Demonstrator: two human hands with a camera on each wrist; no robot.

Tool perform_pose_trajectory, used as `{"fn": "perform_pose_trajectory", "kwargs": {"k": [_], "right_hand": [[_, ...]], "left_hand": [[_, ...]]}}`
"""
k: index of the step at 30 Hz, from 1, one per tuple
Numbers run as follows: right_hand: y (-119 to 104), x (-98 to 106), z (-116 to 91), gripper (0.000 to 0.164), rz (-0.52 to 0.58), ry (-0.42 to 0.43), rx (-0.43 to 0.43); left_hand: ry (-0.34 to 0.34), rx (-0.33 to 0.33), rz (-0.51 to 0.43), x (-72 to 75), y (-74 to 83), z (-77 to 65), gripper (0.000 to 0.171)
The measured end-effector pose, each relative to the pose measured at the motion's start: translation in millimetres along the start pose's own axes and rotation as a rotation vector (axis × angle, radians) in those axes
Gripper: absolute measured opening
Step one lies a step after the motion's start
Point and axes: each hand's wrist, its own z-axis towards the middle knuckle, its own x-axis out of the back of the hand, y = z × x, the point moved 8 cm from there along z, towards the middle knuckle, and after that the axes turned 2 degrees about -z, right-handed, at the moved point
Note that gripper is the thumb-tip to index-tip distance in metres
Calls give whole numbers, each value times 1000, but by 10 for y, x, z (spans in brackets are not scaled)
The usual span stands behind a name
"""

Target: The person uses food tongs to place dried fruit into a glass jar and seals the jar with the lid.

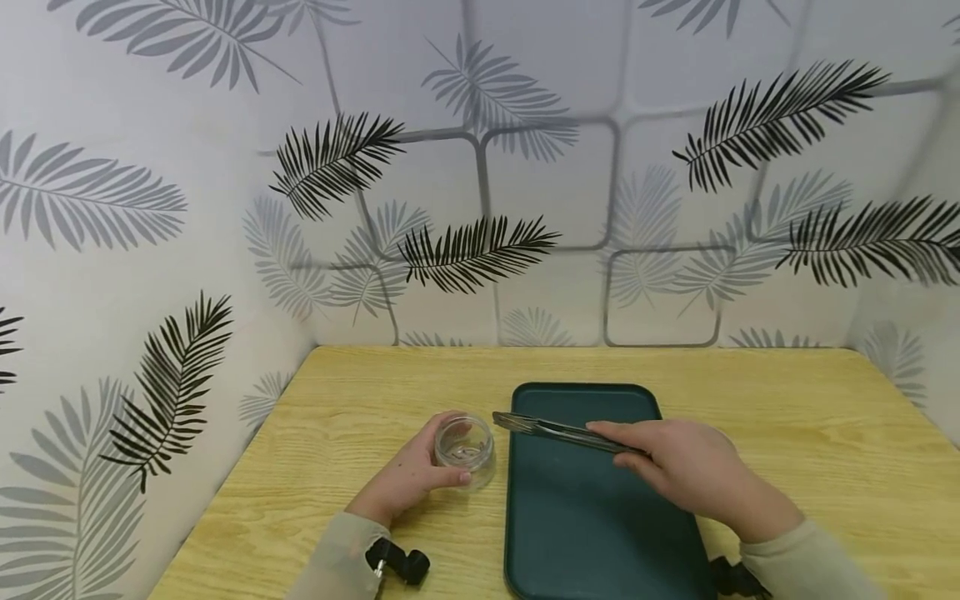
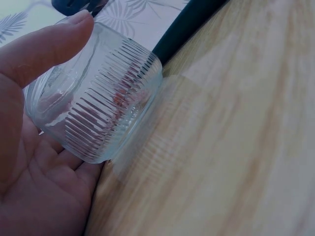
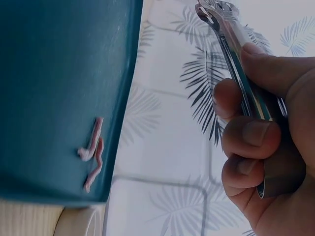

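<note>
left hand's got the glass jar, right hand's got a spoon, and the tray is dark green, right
Not a spoon: the right hand holds metal tongs, as the right wrist view shows. The left hand holds the glass jar, and the tray is dark green.

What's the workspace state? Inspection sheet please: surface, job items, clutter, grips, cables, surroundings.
Surface: wood-grain table, bare areas around the tray.
Job items: dark teal tray with two pinkish strips near a corner; clear glass jar beside it, mouth up, contents unclear; metal tongs above the tray, tips close to the jar's rim.
Clutter: pale rounded thing by the tray, too cut off to identify.
Grips: left grip holds the jar; right grip holds the tongs.
Cables: nothing seen.
Surroundings: leaf-print wall; black wrist mount at left sleeve.
</note>
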Motion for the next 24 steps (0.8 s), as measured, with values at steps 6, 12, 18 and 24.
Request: {"fn": "perform_pose_trajectory", "kwargs": {"k": [6, 12, 18, 24], "right_hand": [[-140, -22, 82, 49, 16, 8, 50], [-248, -53, 175, 49, 35, 21, 93], [-308, -48, 215, 49, 23, 40, 98], [-302, -67, 215, 52, 25, 28, 90]], "left_hand": [[7, 0, 12, -1, 6, -1, 83], [22, 21, 6, 2, -4, -12, 86], [33, 37, 2, 11, -4, -20, 86], [34, 46, 13, 6, 2, -25, 88]]}}
